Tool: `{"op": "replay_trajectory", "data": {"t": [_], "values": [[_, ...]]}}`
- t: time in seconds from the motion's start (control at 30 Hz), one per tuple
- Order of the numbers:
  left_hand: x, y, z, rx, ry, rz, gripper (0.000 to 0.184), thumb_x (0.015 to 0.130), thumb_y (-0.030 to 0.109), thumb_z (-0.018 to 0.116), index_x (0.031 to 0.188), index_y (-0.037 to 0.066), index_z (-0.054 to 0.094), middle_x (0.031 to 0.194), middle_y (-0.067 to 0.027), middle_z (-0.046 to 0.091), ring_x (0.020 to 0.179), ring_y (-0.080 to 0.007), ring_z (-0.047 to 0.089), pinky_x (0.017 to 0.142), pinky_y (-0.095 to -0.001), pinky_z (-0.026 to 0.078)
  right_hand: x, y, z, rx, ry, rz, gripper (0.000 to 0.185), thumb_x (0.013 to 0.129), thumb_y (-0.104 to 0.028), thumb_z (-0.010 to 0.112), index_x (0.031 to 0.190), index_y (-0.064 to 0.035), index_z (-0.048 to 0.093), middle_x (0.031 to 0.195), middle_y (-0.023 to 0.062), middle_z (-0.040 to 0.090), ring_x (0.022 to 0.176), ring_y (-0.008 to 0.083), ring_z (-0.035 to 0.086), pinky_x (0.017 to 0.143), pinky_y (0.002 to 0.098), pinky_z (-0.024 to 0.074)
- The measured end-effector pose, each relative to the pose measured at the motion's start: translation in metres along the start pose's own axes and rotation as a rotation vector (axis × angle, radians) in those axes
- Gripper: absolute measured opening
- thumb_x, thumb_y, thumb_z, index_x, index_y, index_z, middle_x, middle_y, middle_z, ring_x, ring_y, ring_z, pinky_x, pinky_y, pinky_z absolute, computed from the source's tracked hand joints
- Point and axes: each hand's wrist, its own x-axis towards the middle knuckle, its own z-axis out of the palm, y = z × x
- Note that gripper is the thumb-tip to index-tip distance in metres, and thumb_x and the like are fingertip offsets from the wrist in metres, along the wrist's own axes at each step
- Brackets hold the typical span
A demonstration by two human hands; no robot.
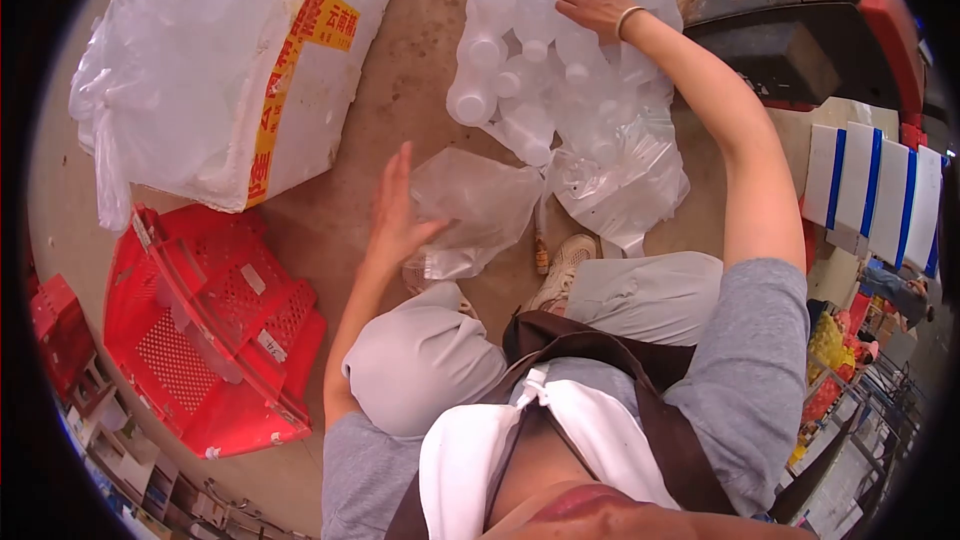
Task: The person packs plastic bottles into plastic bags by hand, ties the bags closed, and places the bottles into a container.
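My right hand [597,8], with a bangle at the wrist, lies fingers spread on a large clear bag [610,105] packed with white plastic bottles [486,52]. Beside a crumpled clear plastic bag [478,202] on the floor, my left hand [398,212] is held with thumb and fingers apart and nothing in its grasp. The loose bag lies between my left hand and the gathered lower end of the bottle bag.
A white foam box [310,90] with yellow tape and clear bags stands at upper left. Below it is a red perforated basket [225,330]. A dark machine [770,25] and white panels with blue edges [868,185] are at right. My shoes [568,270] are near the loose bag.
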Motion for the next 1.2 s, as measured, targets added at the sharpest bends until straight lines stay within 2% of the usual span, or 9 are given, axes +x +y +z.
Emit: {"op": "replay_trajectory", "data": {"t": [0.07,0.17,0.27,0.47,0.57,0.77,0.87,0.97,1.2], "values": [[0.008,0.01,0.006,-0.035,-0.04,0.165,0.064,0.071,0.012,0.067,0.129,0.011,0.042,0.105,-0.011,0.055,0.101,-0.0281,0.051,0.079,-0.0417,0.043,-0.007,0.0,0.016,0.014,0.107,-0.042,0.059,0.064,-0.004,0.065,0.118,-0.0072,0.043,0.125,0.006,0.046,0.117,0.0215,0.043,0.1,0.0389,0.0335],[-0.003,-0.019,0.032,-0.175,-0.47,-0.189,0.056,0.068,0.011,0.071,0.12,0.011,0.05,0.104,-0.0094,0.054,0.099,-0.0271,0.05,0.076,-0.0391,0.045,-0.016,-0.004,0.016,0.022,0.183,-0.086,0.064,0.06,-0.004,0.068,0.119,-0.0089,0.043,0.125,0.0059,0.046,0.117,0.0211,0.043,0.101,0.039,0.033],[-0.01,-0.026,0.03,-0.401,-0.274,-0.301,0.038,0.07,0.012,0.071,0.105,0.008,0.057,0.096,-0.0087,0.055,0.09,-0.0262,0.053,0.07,-0.0379,0.046,-0.019,-0.001,0.005,0.054,0.17,-0.107,0.063,0.061,-0.005,0.067,0.119,-0.011,0.043,0.125,0.0051,0.045,0.117,0.0207,0.043,0.101,0.0392,0.0328],[-0.04,-0.062,0.023,0.21,-0.013,0.213,0.024,0.077,0.008,0.061,0.1,0.006,0.055,0.074,-0.0085,0.052,0.066,-0.0218,0.053,0.058,-0.033,0.044,-0.023,-0.013,-0.001,0.017,0.189,-0.095,0.061,0.062,-0.007,0.065,0.118,-0.0169,0.044,0.123,0.0005,0.048,0.115,0.0198,0.045,0.101,0.0397,0.0343],[-0.037,-0.047,0.01,-0.146,-0.161,-0.417,0.019,0.08,0.007,0.056,0.099,0.006,0.054,0.067,-0.004,0.051,0.058,-0.0188,0.053,0.052,-0.0284,0.041,-0.029,-0.011,-0.002,0.055,0.247,-0.061,0.062,0.061,-0.008,0.068,0.118,-0.0197,0.046,0.122,-0.0007,0.049,0.114,0.0203,0.047,0.1,0.0398,0.0357],[-0.026,-0.05,-0.002,-1.391,-0.086,-0.761,0.014,0.089,0.016,0.05,0.095,0.006,0.055,0.065,0.0024,0.054,0.049,-0.0075,0.047,0.043,-0.0193,0.035,-0.048,-0.007,-0.029,0.549,0.448,0.238,0.063,0.059,-0.008,0.07,0.118,-0.0182,0.05,0.118,0.0033,0.054,0.107,0.0247,0.053,0.094,0.035,0.0417],[-0.005,-0.023,-0.008,-1.489,0.329,-1.256,0.016,0.089,0.018,0.051,0.097,0.006,0.057,0.068,-0.0002,0.058,0.047,-0.0069,0.047,0.037,-0.0184,0.035,-0.055,-0.019,-0.061,0.894,0.639,0.333,0.061,0.062,-0.007,0.072,0.118,-0.0118,0.049,0.113,0.0063,0.057,0.103,0.0212,0.055,0.09,0.0311,0.0445],[-0.03,-0.087,-0.001,-2.151,-0.002,-1.033,0.018,0.089,0.019,0.051,0.099,0.006,0.06,0.074,-0.0014,0.061,0.049,-0.007,0.051,0.033,-0.018,0.035,-0.063,-0.042,-0.072,1.181,0.792,0.476,0.068,0.061,-0.004,0.079,0.118,0.0025,0.042,0.11,0.0086,0.054,0.101,0.0149,0.053,0.087,0.0274,0.0439],[-0.021,-0.071,0.007,-2.125,0.106,-0.993,0.023,0.089,0.021,0.049,0.101,0.005,0.06,0.078,-0.0017,0.063,0.052,-0.0072,0.054,0.032,-0.0183,0.036,-0.083,-0.133,-0.153,1.828,0.894,0.317,0.058,0.074,-0.021,0.064,0.122,0.0002,0.04,0.112,0.0132,0.053,0.103,0.0218,0.053,0.087,0.0341,0.0443]]}}
